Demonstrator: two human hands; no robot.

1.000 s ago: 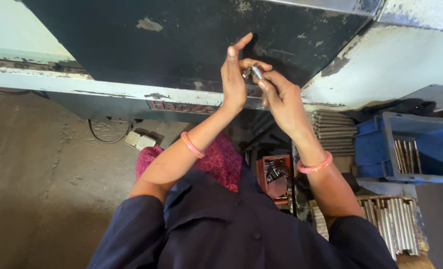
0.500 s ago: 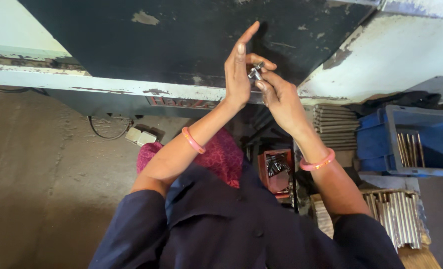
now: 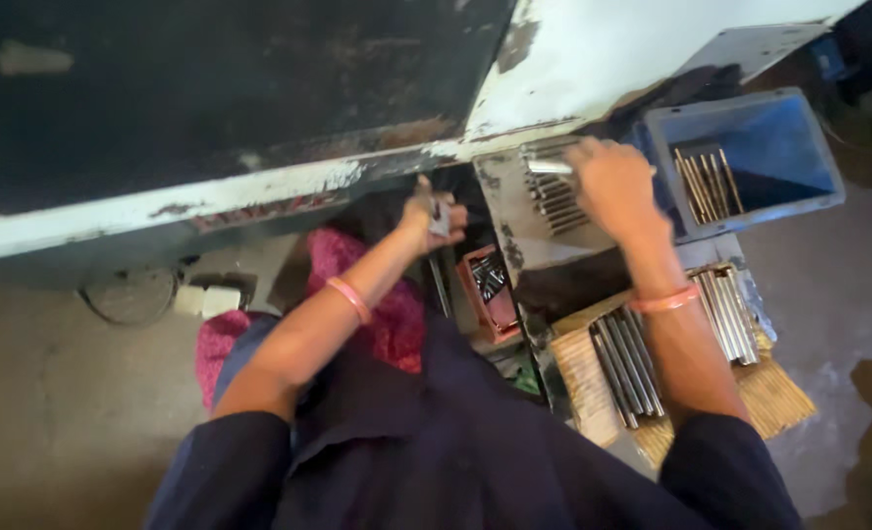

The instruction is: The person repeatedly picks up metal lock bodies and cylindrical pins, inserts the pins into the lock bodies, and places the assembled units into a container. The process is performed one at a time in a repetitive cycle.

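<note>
Below the chipped white edge of a dark, scuffed machine table (image 3: pixel 259 186): left hand (image 3: pixel 434 218), fingers curled closed around a small grey metal piece (image 3: pixel 440 218), held just above a small red box (image 3: pixel 490 290) of dark metal parts. Right hand (image 3: pixel 610 182), palm down, fingers bent over a row of short steel rods (image 3: pixel 552 191) on a worn grey metal surface, gripping one bright rod (image 3: pixel 550 167) at the row's top. Pink bangle on each wrist. Just beside the right hand: blue plastic bin (image 3: pixel 779 196), rectangular, holding several thin rods. Near the right forearm: long smooth steel rods (image 3: pixel 627 363) lying side by side on a woven straw mat (image 3: pixel 779 393). Dark blue sleeves; crimson cloth (image 3: pixel 396 324) at the lap.
</note>
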